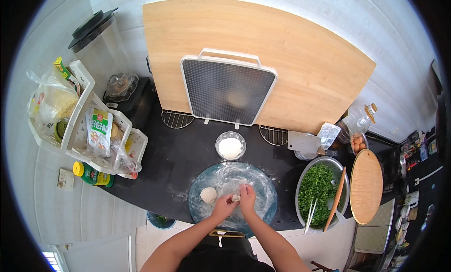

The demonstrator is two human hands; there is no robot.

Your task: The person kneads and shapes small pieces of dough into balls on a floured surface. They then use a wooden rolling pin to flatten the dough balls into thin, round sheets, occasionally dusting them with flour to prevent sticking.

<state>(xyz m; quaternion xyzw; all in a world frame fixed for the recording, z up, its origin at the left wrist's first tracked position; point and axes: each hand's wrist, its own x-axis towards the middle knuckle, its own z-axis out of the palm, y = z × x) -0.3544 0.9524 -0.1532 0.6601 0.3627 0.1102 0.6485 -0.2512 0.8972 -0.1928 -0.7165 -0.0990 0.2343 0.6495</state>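
Clock centre: the round blue board (268,197), flour-dusted, on the black counter (162,154); twelve points toward the wall.
Left hand: the left hand (224,207), fingers curled, grasps the small dough piece (235,198) near the board's centre.
Right hand: the right hand (247,198) pinches the same piece from the three-o'clock side.
Dough ball: the larger dough ball (208,195) rests on the board at nine, just beside the left hand.
Flour: a clear bowl (244,147) of white flour (230,148) stands at twelve, just beyond the rim.
Greens: a metal basin (297,197) at three holds chopped greens (312,185); a wooden stick (335,199) and pale chopsticks (310,214) lean over it, obstructing part of its opening.
Far right: an oval-looking woven tray (367,190) at three; eggs (358,144) toward two.
Left flank: a white rack (77,114), crowded with packets, at ten; a yellow-capped bottle (93,174) at nine.
Backdrop: a grey, white-framed board (228,86) at twelve, partly blocking a large wooden board (310,60).
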